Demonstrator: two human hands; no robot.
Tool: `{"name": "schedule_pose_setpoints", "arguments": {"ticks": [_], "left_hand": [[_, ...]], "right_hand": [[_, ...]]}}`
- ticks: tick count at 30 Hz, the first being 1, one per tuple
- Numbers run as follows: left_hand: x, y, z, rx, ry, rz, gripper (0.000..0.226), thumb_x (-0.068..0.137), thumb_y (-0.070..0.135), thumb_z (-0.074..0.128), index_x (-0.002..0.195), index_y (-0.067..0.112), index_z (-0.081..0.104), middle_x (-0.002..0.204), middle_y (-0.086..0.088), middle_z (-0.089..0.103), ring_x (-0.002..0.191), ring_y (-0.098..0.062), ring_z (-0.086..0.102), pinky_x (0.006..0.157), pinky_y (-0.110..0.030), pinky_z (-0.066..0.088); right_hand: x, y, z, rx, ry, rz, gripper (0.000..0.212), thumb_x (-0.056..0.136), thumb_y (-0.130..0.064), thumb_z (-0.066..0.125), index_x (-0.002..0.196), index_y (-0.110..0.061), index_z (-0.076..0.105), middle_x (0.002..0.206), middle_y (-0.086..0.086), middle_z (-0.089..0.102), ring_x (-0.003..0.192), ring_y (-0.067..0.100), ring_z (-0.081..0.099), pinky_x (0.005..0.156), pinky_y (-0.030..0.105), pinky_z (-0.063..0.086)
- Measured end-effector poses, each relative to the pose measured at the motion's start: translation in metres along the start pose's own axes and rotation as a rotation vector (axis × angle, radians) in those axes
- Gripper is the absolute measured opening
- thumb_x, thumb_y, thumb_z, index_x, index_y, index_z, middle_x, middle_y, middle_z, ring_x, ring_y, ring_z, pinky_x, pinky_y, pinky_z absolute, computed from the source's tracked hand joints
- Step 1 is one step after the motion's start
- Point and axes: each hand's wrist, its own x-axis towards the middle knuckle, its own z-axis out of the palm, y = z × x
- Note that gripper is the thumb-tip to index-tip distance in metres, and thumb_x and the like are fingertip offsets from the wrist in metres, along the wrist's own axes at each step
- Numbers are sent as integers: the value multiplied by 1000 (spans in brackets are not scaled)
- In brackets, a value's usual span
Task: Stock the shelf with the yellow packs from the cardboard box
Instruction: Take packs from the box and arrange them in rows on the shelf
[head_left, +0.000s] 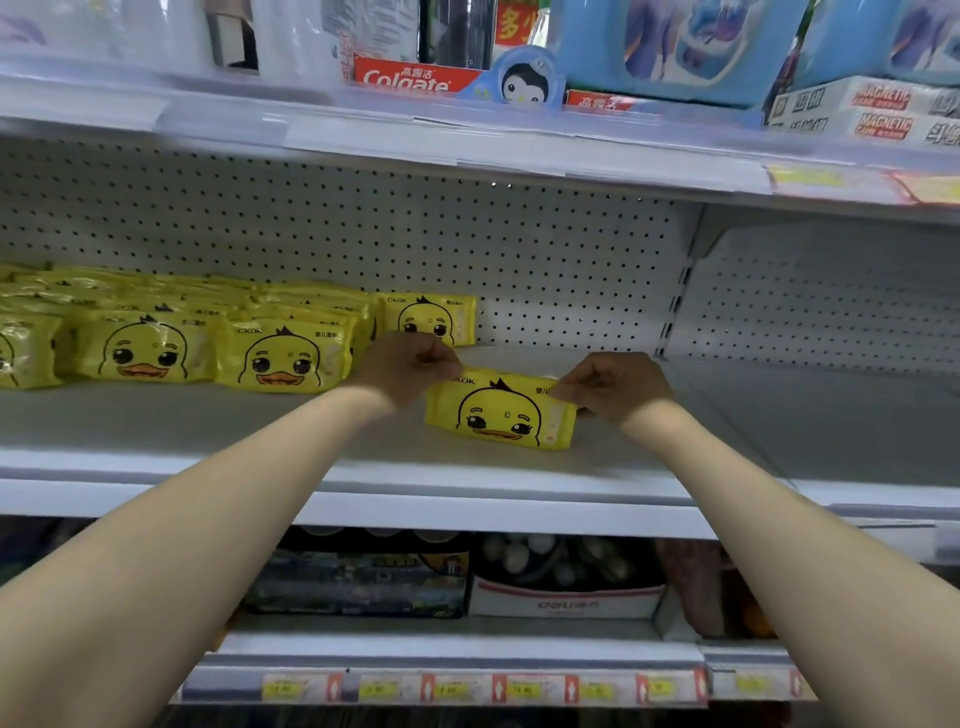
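Observation:
A yellow pack with a duck face (501, 413) stands on the white middle shelf (260, 415), slightly tilted. My left hand (408, 364) pinches its top left corner and my right hand (613, 387) pinches its top right edge. To the left, several rows of the same yellow packs (150, 351) stand upright on the shelf, the nearest one (431, 319) just behind my left hand. The cardboard box is out of view.
A pegboard back wall (545, 260) closes the shelf. Bare shelf lies right of the held pack up to a bracket (675, 306). Toothpaste boxes (410, 78) and blue packs (675, 47) fill the upper shelf. Boxed goods (566, 597) sit below.

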Motion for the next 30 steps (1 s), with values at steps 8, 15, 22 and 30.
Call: {"name": "schedule_pose_setpoints", "arguments": {"ticks": [8, 15, 22, 30], "left_hand": [[1, -3, -3, 106, -112, 32, 24, 75, 61, 60, 88, 41, 65, 98, 25, 66, 107, -5, 59, 101, -36, 43], [12, 7, 5, 146, -64, -82, 27, 63, 69, 60, 72, 45, 69, 88, 23, 69, 98, -9, 64, 95, -40, 51], [18, 2, 5, 93, -144, -17, 24, 82, 45, 74, 99, 33, 62, 85, 7, 69, 83, -14, 62, 78, -30, 47], [36, 20, 4, 463, -418, -5, 45, 69, 52, 82, 97, 24, 61, 91, 11, 57, 84, -8, 53, 61, -22, 36]], "right_hand": [[5, -4, -6, 26, -86, -12, 5, 88, -16, 74, 84, -15, 77, 85, 1, 78, 80, 13, 73, 77, 25, 60], [10, 1, 4, -40, 15, -15, 9, 82, -27, 80, 74, -24, 77, 82, -3, 77, 80, 9, 67, 84, 32, 55], [15, -1, 9, -230, -134, -16, 41, 78, -42, 81, 113, -39, 59, 104, -7, 69, 97, 10, 63, 87, 32, 51], [35, -10, 15, -381, -291, -42, 88, 65, -41, 91, 139, -44, 45, 120, -1, 56, 110, 15, 57, 94, 31, 49]]}}
